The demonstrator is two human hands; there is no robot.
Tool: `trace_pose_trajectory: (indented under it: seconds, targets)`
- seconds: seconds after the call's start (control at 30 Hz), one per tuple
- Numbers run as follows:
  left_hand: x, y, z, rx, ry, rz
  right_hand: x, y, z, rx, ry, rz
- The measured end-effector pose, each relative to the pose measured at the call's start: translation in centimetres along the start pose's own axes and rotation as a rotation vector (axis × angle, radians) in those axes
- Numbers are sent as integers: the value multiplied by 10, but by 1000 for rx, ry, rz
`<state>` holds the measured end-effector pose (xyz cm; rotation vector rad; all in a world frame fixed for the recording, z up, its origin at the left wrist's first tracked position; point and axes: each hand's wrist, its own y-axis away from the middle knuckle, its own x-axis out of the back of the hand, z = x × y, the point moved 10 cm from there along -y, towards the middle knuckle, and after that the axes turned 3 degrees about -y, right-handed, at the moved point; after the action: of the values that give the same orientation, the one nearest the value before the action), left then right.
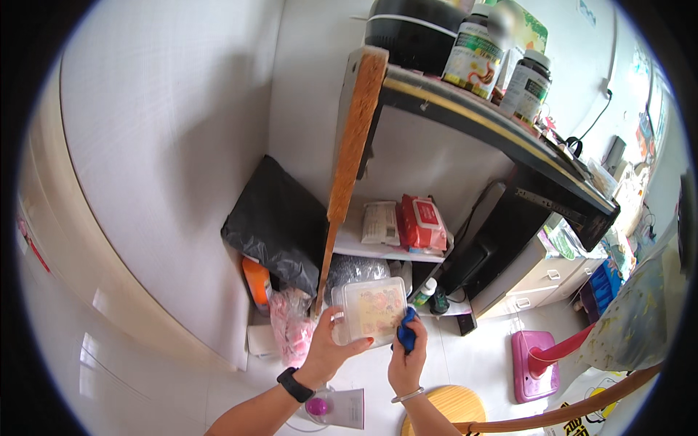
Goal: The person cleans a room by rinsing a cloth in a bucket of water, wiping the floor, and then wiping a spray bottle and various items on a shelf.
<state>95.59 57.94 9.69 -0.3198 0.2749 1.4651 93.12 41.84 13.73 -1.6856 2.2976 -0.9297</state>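
Observation:
A translucent plastic container (pixel 376 309) with a patterned, yellowish face is held up in front of the lower shelf. My left hand (pixel 334 349) grips its left and lower edge, the thumb across the near side; a black watch is on that wrist. In my right hand (pixel 409 349) is a bunched blue cloth (pixel 407 331), held against the container's right edge. A metal bangle circles the right wrist. What lies inside the container cannot be made out.
Supplement bottles (pixel 475 54) and a black appliance (pixel 411 41) stand on the desk top. Wipes packs (pixel 425 223) lie on a shelf below. A black plastic bag (pixel 278 218) leans at the left. On the floor are a round wooden stool (pixel 452 406) and a pink stand base (pixel 518 362).

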Motion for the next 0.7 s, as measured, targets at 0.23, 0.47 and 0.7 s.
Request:
trace_pose_trajectory:
  seconds: [0.23,0.47,0.7]
  targets:
    - [7,20,8,-131,-371,-43,-61,30,-71,344,268,-650]
    - [5,31,14,-39,-279,-53,-45,-26,-70,313,346,-269]
    - [38,31,-9,36,124,97,-44,-51,30,-240,231,-352]
